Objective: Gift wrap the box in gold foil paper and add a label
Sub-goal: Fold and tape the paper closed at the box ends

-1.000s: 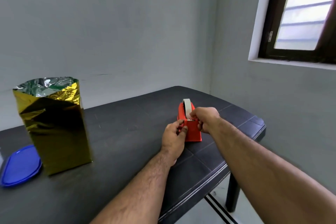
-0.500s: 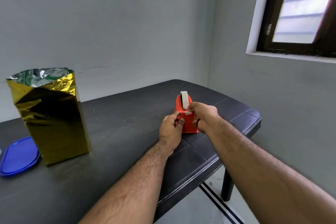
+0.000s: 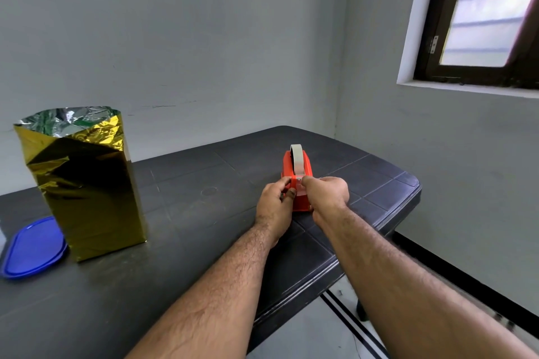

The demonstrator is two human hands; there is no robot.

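Observation:
A tall box wrapped in gold foil paper (image 3: 84,192) stands upright at the left of the table, its top end open with silver lining showing. A red tape dispenser (image 3: 296,172) with a pale tape roll sits at the table's right. My left hand (image 3: 275,207) grips the dispenser's near left side. My right hand (image 3: 326,192) pinches the tape end at the dispenser's front edge. The cutter and the tape end are hidden behind my fingers.
The dark plastic table (image 3: 189,213) ends close to the right of the dispenser. A blue lid (image 3: 32,248) lies flat at the far left, touching the box's base. Grey walls stand behind and to the right, with a window (image 3: 490,9) up right.
My view has shifted slightly. My right hand has slid from the top of the tape roll down to the dispenser's front edge. My left hand stays on the dispenser.

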